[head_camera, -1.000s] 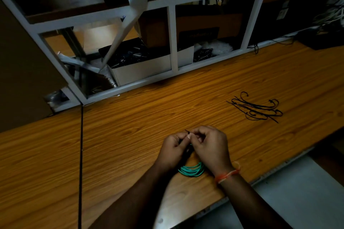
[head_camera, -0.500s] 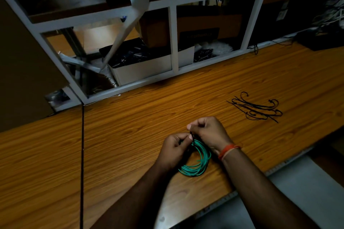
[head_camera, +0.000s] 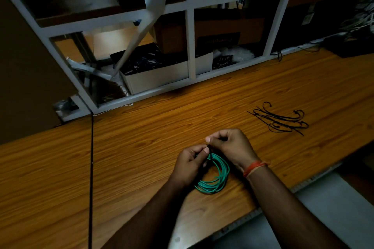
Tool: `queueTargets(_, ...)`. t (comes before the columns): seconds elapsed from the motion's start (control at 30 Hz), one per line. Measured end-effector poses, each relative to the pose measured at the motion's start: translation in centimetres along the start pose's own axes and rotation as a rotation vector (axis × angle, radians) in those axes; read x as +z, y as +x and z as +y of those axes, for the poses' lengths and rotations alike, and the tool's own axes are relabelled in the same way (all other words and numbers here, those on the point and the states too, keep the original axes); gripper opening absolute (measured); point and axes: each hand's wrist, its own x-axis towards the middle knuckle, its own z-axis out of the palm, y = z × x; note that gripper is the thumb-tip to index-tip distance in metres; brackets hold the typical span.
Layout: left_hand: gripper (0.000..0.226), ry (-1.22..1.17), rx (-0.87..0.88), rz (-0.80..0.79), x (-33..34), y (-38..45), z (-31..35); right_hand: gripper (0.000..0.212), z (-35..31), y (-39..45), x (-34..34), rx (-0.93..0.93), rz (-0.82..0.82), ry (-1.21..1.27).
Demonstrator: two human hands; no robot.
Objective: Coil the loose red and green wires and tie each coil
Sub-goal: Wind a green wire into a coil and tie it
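Item: coil of thin green insulated wire (head_camera: 216, 178), several loops, lay on the orange wood-grain tabletop (head_camera: 141, 147), directly below and between the two hands, its upper arc gathered up into the fingers. A thin black tie (head_camera: 209, 148) crossed the top of the coil at the point where the hands met; how far it was fastened could not be told.

Left hand (head_camera: 191, 164): fingers curled, thumb and forefinger pinching the top of the coil at the tie, knuckles turned outward to the left, forearm rising from the lower edge of the view.

Right hand (head_camera: 230, 145): sat slightly higher and beyond the left, fingers curled inward, thumb and forefinger tips pinching the upper end of the black tie. Wrist bent, carrying an orange thread band (head_camera: 254, 168); forearm entering from the lower right.

Loose bundle of black ties with hooked ends (head_camera: 280, 120): on the tabletop, beyond and to the right of the right hand, well apart from it.

White-framed shelving (head_camera: 190, 46): at the far edge of the tabletop, beyond both hands, holding a white open box (head_camera: 155, 77) of dark contents and brown cartons (head_camera: 218, 32).
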Motion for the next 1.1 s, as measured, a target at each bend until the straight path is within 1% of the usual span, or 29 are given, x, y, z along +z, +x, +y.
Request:
queueTargets(0.07,0.034,-0.003,-0.004,0.008,0.1,0.0,0.0,0.014,0.3,0.1,-0.2,-0.005,0.035,-0.054)
queueTargets(0.17,0.020,-0.058,-0.026,0.028,0.3,0.0,0.1,0.018,1.0,0.1,-0.2,-0.012,0.087,-0.132)
queueTargets(0.27,0.021,-0.091,-0.030,0.034,0.3,0.1,0.1,0.019,1.4,-0.1,0.2,-0.004,0.136,-0.141)
queueTargets(0.33,0.020,-0.067,-0.011,0.026,0.2,0.0,0.2,0.020,1.3,-0.3,0.4,0.002,0.153,-0.126)
queueTargets(0.43,0.008,-0.014,0.019,0.027,0.3,-0.1,0.4,0.019,1.2,-0.3,0.3,-0.002,0.139,-0.114)
queueTargets(0.5,0.006,0.036,0.037,0.043,0.3,-0.1,0.2,0.018,1.3,-0.3,0.1,-0.023,0.133,-0.181)
queueTargets(0.57,0.006,0.072,0.057,0.055,0.2,-0.1,0.1,0.018,1.4,-0.6,0.2,-0.055,0.154,-0.276)
queueTargets(0.67,0.006,0.066,0.051,0.041,0.2,-0.1,0.1,0.022,1.5,-0.8,0.4,-0.095,0.226,-0.329)
queueTargets(0.83,0.010,0.007,-0.013,0.017,0.3,-0.2,-0.2,0.025,0.8,0.5,-0.9,-0.084,0.349,-0.149)
queueTargets(0.9,0.012,-0.019,-0.025,0.015,0.1,-0.1,-0.3,0.026,0.4,0.7,-1.1,-0.125,0.351,-0.176)
queueTargets(0.97,0.017,-0.035,0.000,0.006,0.0,-0.2,-0.1,0.025,0.1,0.5,-0.9,-0.194,0.331,-0.264)
queueTargets(1.03,0.019,0.023,0.062,0.004,0.0,-0.3,0.2,0.023,0.1,0.1,-0.7,-0.262,0.306,-0.335)
queueTargets(1.1,0.014,0.138,0.119,0.019,0.0,-0.3,0.1,0.021,-0.1,-0.3,-0.2,-0.283,0.267,-0.326)
